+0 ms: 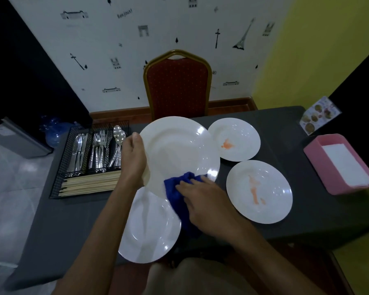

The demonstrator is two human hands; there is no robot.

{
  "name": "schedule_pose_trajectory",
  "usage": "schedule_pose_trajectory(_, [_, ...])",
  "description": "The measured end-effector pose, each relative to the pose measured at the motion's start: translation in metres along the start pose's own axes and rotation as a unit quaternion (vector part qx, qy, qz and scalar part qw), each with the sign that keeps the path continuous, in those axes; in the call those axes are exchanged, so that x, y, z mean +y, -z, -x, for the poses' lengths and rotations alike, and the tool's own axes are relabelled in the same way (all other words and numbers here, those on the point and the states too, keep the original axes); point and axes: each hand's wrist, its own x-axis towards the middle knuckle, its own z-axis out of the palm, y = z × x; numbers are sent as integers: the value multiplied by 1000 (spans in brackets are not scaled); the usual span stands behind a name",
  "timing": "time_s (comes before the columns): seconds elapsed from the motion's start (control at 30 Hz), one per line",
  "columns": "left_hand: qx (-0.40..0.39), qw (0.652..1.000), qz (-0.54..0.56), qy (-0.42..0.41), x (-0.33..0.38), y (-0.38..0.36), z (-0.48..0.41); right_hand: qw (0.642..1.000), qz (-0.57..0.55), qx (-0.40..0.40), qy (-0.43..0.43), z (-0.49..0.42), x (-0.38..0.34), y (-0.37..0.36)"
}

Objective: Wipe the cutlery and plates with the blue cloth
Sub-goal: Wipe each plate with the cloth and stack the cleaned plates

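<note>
My left hand grips the left rim of a large white plate, which is tilted up off the table. At that plate's lower edge my right hand presses the blue cloth. Below them a second white plate lies flat near the front edge with no stain showing. Two more white plates lie to the right, each with an orange smear: a far one and a near one. Knives, forks and spoons stand in a black wire caddy at the left.
The table wears a dark grey cloth. Wooden chopsticks fill the caddy's front section. A pink tray with white napkins sits at the right, a menu card behind it. A red chair stands across the table.
</note>
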Motion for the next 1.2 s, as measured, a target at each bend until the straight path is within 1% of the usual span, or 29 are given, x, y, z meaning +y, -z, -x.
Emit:
schedule_pose_trajectory(0.07, [-12, 1000, 0, -11, -6, -13, 9, 999, -43, 6, -8, -7, -17, -4])
schedule_pose_trajectory(0.13, [-30, 999, -10, -30, -11, -24, 21, 996, -75, 43, -19, -24, -23, -7])
schedule_pose_trajectory(0.2, [-39, 998, 2, -39, -11, -33, 32, 993, -79, 84, -38, -45, -17, -9])
schedule_pose_trajectory(0.23, [-39, 998, -3, -48, -10, -36, 35, 993, -63, 90, -45, -53, -10, -9])
schedule_pose_trajectory(0.33, [-30, 996, -34, -75, -7, -34, 35, 995, -26, 69, -61, -68, 20, -4])
schedule_pose_trajectory(0.43, [-19, 998, -36, -55, -12, -26, 28, 992, 3, 83, -90, -63, 48, 4])
schedule_pose_trajectory(0.5, [-3, 998, -42, -45, -13, -18, 26, 989, 33, 77, -119, -50, 57, 9])
schedule_pose_trajectory(0.57, [7, 998, -40, -39, -12, -16, 26, 983, 59, 74, -159, -33, 57, 6])
schedule_pose_trajectory(0.63, [7, 998, -44, -38, -10, -22, 29, 979, 86, 90, -162, -19, 49, -1])
schedule_pose_trajectory(0.67, [2, 998, -45, -40, -8, -26, 32, 980, 79, 103, -150, -15, 42, -4])
schedule_pose_trajectory(0.73, [-16, 998, -40, -44, -7, -37, 38, 984, 29, 138, -112, -14, 28, -7])
schedule_pose_trajectory(0.8, [-41, 998, -25, -41, -8, -47, 48, 978, -10, 190, -84, -21, 21, -5])
schedule_pose_trajectory(0.83, [-54, 998, -20, -36, -10, -52, 54, 971, -16, 224, -84, -28, 23, -2])
schedule_pose_trajectory(0.9, [-72, 997, -23, -30, -14, -60, 66, 954, -16, 279, -110, -41, 36, 5])
schedule_pose_trajectory(0.97, [-79, 996, -37, -30, -16, -65, 74, 942, 11, 302, -145, -50, 58, 12])
schedule_pose_trajectory(1.03, [-79, 995, -42, -33, -15, -67, 75, 934, 51, 308, -175, -50, 80, 15])
schedule_pose_trajectory(1.1, [-72, 996, -42, -37, -12, -64, 71, 930, 84, 298, -199, -42, 95, 13])
schedule_pose_trajectory(1.2, [-55, 997, -43, -41, -8, -58, 60, 939, 106, 233, -229, -23, 97, 4])
